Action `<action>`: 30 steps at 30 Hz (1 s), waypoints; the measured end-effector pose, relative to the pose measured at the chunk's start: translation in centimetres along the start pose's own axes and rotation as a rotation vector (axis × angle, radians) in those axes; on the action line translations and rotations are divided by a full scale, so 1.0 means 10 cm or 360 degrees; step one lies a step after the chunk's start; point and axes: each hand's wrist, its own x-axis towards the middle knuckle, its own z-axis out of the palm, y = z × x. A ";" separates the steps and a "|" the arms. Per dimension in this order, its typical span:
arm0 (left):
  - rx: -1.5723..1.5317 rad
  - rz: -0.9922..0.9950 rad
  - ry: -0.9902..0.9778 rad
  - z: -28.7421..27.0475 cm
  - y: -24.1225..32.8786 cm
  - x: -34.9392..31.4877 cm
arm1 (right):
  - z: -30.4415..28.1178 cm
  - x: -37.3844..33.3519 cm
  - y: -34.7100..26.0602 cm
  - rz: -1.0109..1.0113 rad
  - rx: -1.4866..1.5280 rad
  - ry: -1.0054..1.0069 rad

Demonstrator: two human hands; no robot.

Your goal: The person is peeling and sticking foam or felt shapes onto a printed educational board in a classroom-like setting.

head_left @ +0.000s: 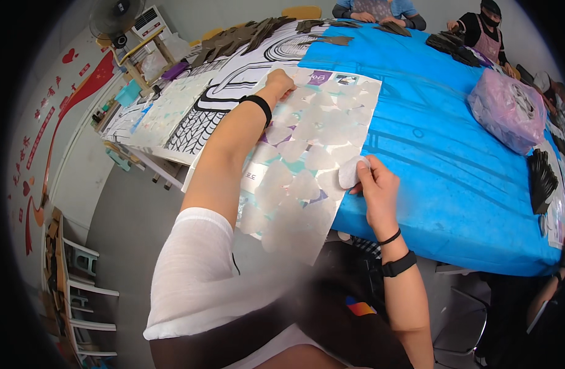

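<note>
A printed paper sheet [331, 117] lies on the table before me, largely covered by pale, translucent rounded pieces [276, 184]. My right hand [380, 187], at the sheet's right edge, pinches a small white rounded piece [351, 173] between thumb and fingers. Reaching to the far part of the sheet, my left hand [280, 83] rests with its fingers curled over the pale pieces there. Its fingertips are mostly hidden, so what they may hold cannot be made out. Purple and teal print shows through gaps between the pieces.
Blue sheeting [430, 184] covers the right of the table, black-and-white printed cloth [233, 86] the left. Dark flat pieces [245, 38] are heaped at the far edge. A pink plastic bag [506, 111] stands at the right. Other people [380, 12] work across the table.
</note>
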 end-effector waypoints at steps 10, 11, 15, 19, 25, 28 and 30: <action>0.0048 0.0085 -0.0155 0.04 -0.10 0.19 | 0.01 0.00 0.03 -0.0022 -0.0012 -0.0001; 0.0049 0.0086 -0.0162 0.06 -0.09 0.18 | 0.00 0.00 0.03 -0.0025 -0.0014 0.0003; -0.0065 0.0060 0.0012 0.09 -0.09 0.14 | -0.01 0.00 0.02 -0.0035 -0.0021 0.0013; -0.0056 0.0006 0.0073 0.07 -0.11 0.11 | 0.00 0.00 0.02 -0.0039 -0.0024 -0.0003; -0.0047 0.0039 0.0084 0.07 -0.12 0.08 | 0.02 0.00 -0.01 -0.0041 -0.0019 0.0007; -0.0020 0.0098 0.0049 0.05 -0.07 0.02 | 0.01 0.00 0.00 -0.0024 0.0017 0.0004; 0.0018 0.0162 0.0039 0.04 -0.12 0.04 | 0.01 0.01 0.02 -0.0023 0.0014 -0.0014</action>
